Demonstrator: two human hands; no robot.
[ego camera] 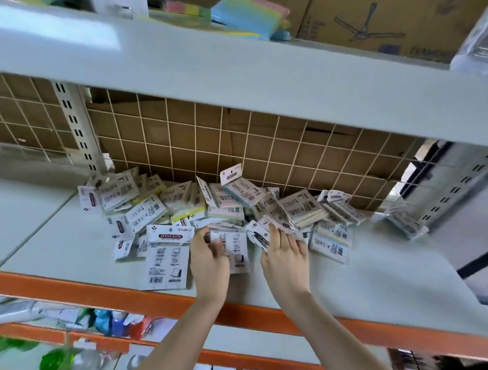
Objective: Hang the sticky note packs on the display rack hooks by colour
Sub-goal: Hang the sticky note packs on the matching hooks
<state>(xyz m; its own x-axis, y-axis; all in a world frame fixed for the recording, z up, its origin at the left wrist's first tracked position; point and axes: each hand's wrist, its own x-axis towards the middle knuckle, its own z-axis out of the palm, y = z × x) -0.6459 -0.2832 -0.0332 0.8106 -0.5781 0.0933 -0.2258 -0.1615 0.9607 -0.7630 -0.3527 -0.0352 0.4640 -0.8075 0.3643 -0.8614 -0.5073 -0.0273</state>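
Note:
Several sticky note packs lie in a loose heap on the grey shelf, most with the printed white backs up. My left hand curls its fingers round one pack at the heap's front. My right hand pinches another pack by its header card, right beside the first. One large pack lies flat to the left of my left hand. The wire grid panel stands behind the heap; no hooks show on it.
An upper shelf overhangs the heap and carries coloured note pads and a cardboard box. The shelf's orange front rail runs below my wrists. A slotted upright stands at back left. Lower shelves hold mixed goods.

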